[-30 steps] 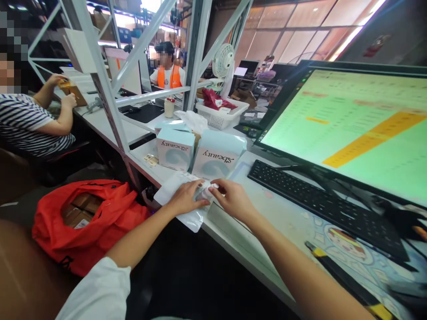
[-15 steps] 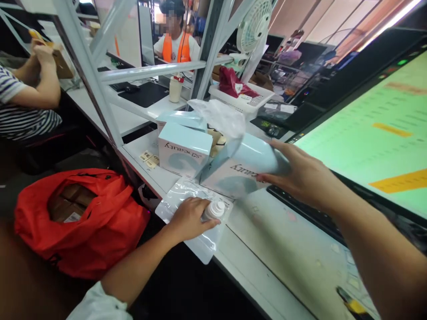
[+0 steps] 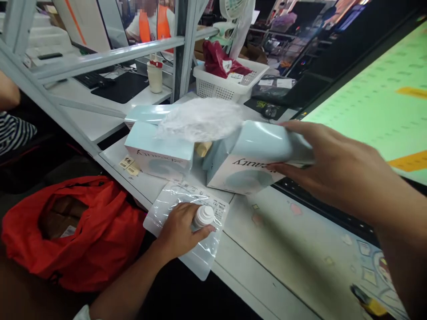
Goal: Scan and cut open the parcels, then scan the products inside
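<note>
My left hand (image 3: 182,229) is closed around a small bottle with a white cap (image 3: 204,215), held over a clear zip pouch (image 3: 196,258) that overhangs the table edge. On the right, my right hand (image 3: 320,164) grips the end of a light blue and white box (image 3: 248,171) with dark lettering, thumb on the printed side and fingers on top. Another such box (image 3: 160,151) stands to its left. White plastic wrap (image 3: 203,118) lies over that box and the gap between the two; a tan object (image 3: 203,148) shows in the gap.
A red bag (image 3: 110,240) with brown cartons inside sits below the table's left edge. Behind the boxes is a white basket (image 3: 216,86) holding a dark red bag. A monitor (image 3: 376,111) borders the right; a yellow-black cutter (image 3: 368,302) lies near front. A person in an orange vest is opposite.
The view has shifted closer and tilted down. The white wrap now lies further left, over the left box. Both hands keep their grips on the bottle and the right box.
</note>
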A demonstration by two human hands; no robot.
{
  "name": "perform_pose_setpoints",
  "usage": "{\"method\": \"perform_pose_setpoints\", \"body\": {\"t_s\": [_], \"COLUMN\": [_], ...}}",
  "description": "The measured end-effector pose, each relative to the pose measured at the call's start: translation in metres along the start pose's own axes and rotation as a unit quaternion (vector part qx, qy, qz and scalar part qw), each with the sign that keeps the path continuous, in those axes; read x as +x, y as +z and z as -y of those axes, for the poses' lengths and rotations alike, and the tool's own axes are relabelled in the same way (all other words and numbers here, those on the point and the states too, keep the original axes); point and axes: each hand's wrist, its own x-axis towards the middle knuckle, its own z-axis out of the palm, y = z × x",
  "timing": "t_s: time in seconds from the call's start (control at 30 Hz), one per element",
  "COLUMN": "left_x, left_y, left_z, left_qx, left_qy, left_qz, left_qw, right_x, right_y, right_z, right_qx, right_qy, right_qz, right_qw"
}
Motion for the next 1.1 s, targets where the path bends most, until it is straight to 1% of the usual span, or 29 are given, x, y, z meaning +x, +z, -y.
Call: {"method": "perform_pose_setpoints", "body": {"t_s": [0.07,0.17,0.37,0.43,0.5,0.53,0.6,0.63,0.67,0.7,0.73,0.77,0.8,0.83,0.87,0.93,1.0,1.1], "left_x": [0.000,0.000,-0.001,-0.001,-0.001,-0.001,-0.001,0.000,0.000,0.000,0.000,-0.001,-0.001,-0.002,-0.004,-0.006,-0.009,-0.010], "left_y": [0.001,0.001,0.000,0.000,-0.001,-0.001,0.000,0.001,0.001,0.002,0.002,0.002,0.003,0.003,0.002,0.001,-0.002,-0.005], "left_z": [0.001,0.001,-0.002,-0.003,-0.003,-0.003,-0.002,-0.001,0.000,0.000,0.001,0.001,0.002,0.003,0.003,0.005,0.006,0.008], "left_qx": [0.004,0.009,0.005,0.002,0.005,0.007,0.013,0.015,0.017,0.019,0.020,0.021,0.022,0.022,0.021,0.002,-0.038,-0.099], "left_qy": [0.002,0.014,0.024,0.024,0.025,0.026,0.026,0.027,0.030,0.034,0.038,0.040,0.040,0.036,0.028,0.002,-0.024,-0.052], "left_qz": [-0.003,-0.011,-0.021,-0.019,-0.023,-0.026,-0.032,-0.036,-0.038,-0.039,-0.040,-0.044,-0.049,-0.058,-0.066,-0.081,-0.093,-0.111], "left_qw": [1.000,1.000,0.999,1.000,0.999,0.999,0.999,0.999,0.999,0.998,0.998,0.998,0.998,0.997,0.997,0.997,0.995,0.987], "right_x": [0.012,0.022,0.030,0.033,0.030,0.024,0.006,-0.005,-0.015,-0.023,-0.027,-0.027,-0.023,-0.015,-0.005,0.018,0.035,0.043], "right_y": [0.001,0.006,0.025,0.024,0.015,0.008,-0.005,-0.008,-0.008,-0.003,0.006,0.018,0.034,0.051,0.069,0.102,0.126,0.144], "right_z": [0.002,0.003,-0.005,-0.007,0.000,0.008,0.034,0.050,0.066,0.082,0.097,0.108,0.118,0.124,0.129,0.134,0.137,0.143], "right_qx": [-0.025,-0.046,-0.029,-0.014,-0.014,-0.020,-0.016,0.003,0.038,0.079,0.114,0.133,0.137,0.133,0.140,0.150,0.147,0.127], "right_qy": [-0.020,-0.009,0.048,0.056,0.039,0.020,-0.025,-0.051,-0.075,-0.096,-0.106,-0.097,-0.070,-0.033,-0.005,0.022,0.044,0.078], "right_qz": [0.036,0.064,0.057,0.073,0.085,0.069,-0.023,-0.072,-0.102,-0.075,-0.007,0.090,0.184,0.249,0.288,0.306,0.299,0.290], "right_qw": [0.999,0.997,0.997,0.996,0.995,0.997,0.999,0.996,0.991,0.989,0.988,0.982,0.971,0.959,0.947,0.940,0.942,0.945]}}
